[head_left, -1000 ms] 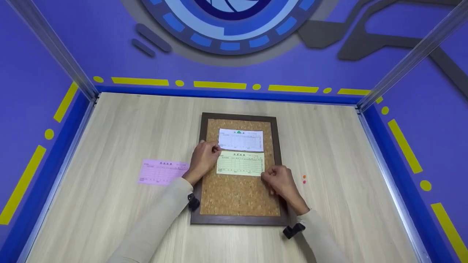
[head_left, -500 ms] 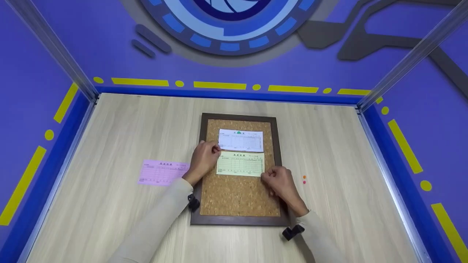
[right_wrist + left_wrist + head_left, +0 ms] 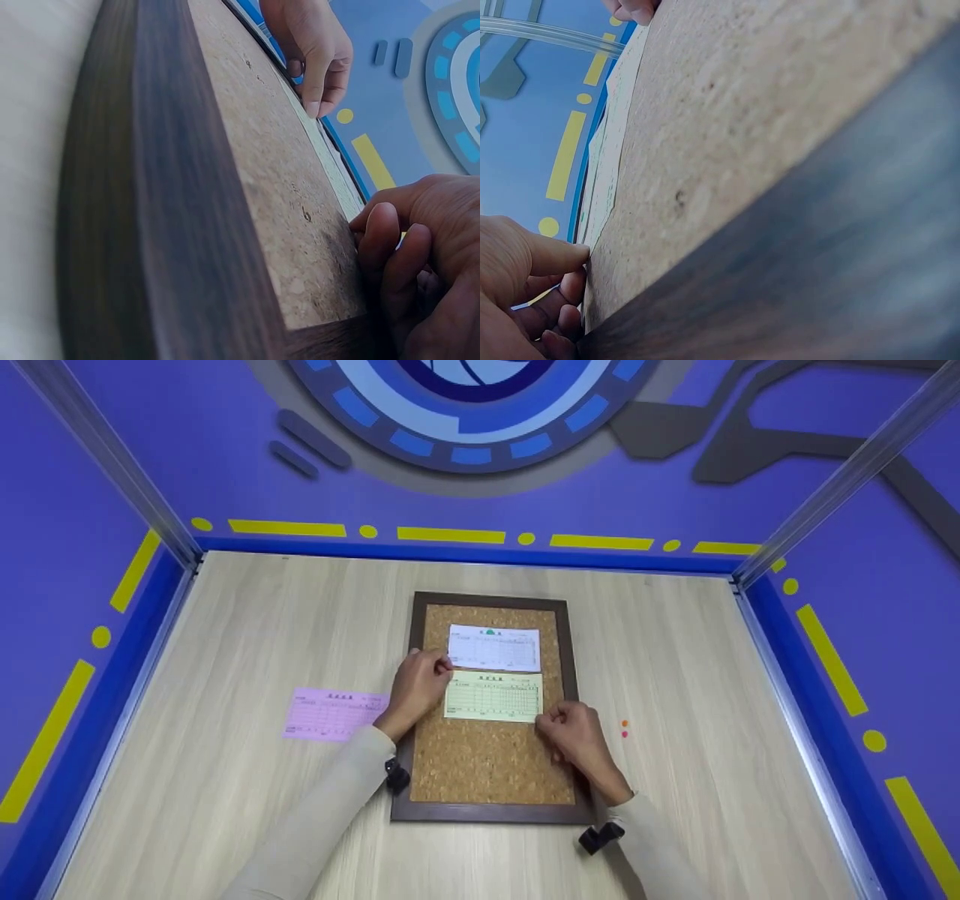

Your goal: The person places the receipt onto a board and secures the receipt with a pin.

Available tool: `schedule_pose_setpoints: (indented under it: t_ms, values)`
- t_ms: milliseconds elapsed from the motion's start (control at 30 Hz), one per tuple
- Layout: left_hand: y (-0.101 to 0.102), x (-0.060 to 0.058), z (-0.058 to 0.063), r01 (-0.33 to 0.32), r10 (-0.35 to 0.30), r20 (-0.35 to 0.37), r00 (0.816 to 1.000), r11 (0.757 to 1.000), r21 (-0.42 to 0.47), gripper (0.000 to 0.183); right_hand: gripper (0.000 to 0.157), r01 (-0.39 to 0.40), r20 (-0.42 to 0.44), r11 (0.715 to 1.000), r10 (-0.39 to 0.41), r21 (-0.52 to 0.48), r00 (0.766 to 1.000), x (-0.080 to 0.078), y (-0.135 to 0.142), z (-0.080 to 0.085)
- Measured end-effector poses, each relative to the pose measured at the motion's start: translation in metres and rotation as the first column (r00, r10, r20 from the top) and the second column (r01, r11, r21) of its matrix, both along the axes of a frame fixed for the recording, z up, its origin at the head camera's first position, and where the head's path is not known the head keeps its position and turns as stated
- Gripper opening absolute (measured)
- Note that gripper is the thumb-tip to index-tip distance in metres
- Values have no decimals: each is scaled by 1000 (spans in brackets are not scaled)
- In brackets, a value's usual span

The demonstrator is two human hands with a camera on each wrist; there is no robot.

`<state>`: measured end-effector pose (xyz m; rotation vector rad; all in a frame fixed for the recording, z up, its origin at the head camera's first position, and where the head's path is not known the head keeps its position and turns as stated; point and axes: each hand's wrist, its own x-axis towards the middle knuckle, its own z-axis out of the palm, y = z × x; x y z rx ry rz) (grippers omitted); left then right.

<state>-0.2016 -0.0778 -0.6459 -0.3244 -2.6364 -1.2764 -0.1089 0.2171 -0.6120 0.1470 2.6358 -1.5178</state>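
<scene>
A pale green printed slip (image 3: 491, 697) lies flat on a cork board (image 3: 491, 769) with a dark brown frame. My left hand (image 3: 416, 684) pinches its upper left corner between thumb and forefinger, and in the left wrist view the thumb (image 3: 559, 255) presses at the paper's edge. At the lower right corner, my right hand (image 3: 581, 735) pinches the slip, its other fingers curled beneath. Just above sits a white printed slip (image 3: 495, 654), with a green round pushpin head (image 3: 490, 632) at its top middle. Cork shows below the green slip.
On the wooden table (image 3: 247, 660) left of the board lies a pink printed slip (image 3: 330, 716), partly covered by my left forearm. Right of the board are a small orange dot-like piece (image 3: 624, 724) and a pink one (image 3: 625, 734). Blue walls (image 3: 480, 510) enclose the table.
</scene>
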Motion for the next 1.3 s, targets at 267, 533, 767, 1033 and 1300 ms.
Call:
schedule_pose_setpoints:
  t_ms: [267, 533, 767, 1033, 1300]
  values:
    - [1, 8, 20, 7, -7, -16, 1000, 1000, -1, 16, 21, 20, -53, 1000, -18, 25, 998, -1, -1, -2]
    - [3, 5, 12, 6, -6, 8, 1000, 1000, -26, 13, 20, 62, -182, 994, -77, -85, 980, 5, 8, 0]
    - [0, -1, 0, 22, -22, 12, 1000, 998, -56, 12, 25, 51, -303, 988, -95, -149, 948, 16, 24, 2]
    - [-1, 13, 26, 65, -63, 30, 998, 993, -102, 6, 23, 51, -382, 989, -102, -142, 919, 26, 41, 4]
    - [-2, 28, 50, 128, -121, 42, 992, 953, -274, 16, 16, 102, -416, 982, -159, -156, 895, 39, 54, 25]
